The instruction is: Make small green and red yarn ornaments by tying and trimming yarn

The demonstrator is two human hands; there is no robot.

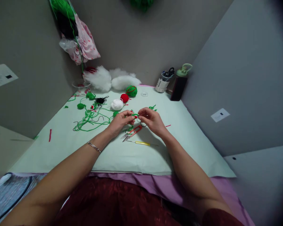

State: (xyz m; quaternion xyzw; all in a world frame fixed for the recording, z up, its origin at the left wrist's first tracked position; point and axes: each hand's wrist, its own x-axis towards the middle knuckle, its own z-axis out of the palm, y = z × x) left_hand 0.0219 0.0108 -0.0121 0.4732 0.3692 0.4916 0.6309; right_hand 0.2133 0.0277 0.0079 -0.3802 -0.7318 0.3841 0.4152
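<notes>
My left hand (pixel 121 122) pinches a small green and red crocheted piece (pixel 135 116) above the middle of the table. Closed at the piece's right edge, my right hand (pixel 151 120) has its thumb and fingertips together; what lies between them is too small to make out. A thin black yarn (pixel 143 124) loops down beneath the right fingers. Just below the hands lie orange-handled thread snips (pixel 134 131), blades pointing left. In front of the snips rests a crochet hook with a yellow handle (pixel 142 143).
Tangled green yarn (pixel 89 121) spreads to the left. Behind it are a white yarn ball (pixel 117 104), a red one (pixel 124 98) and a green one (pixel 132 91). White stuffing (pixel 101 80), a pen cup (pixel 162 84) and a dark bottle (pixel 179 86) stand near the back wall.
</notes>
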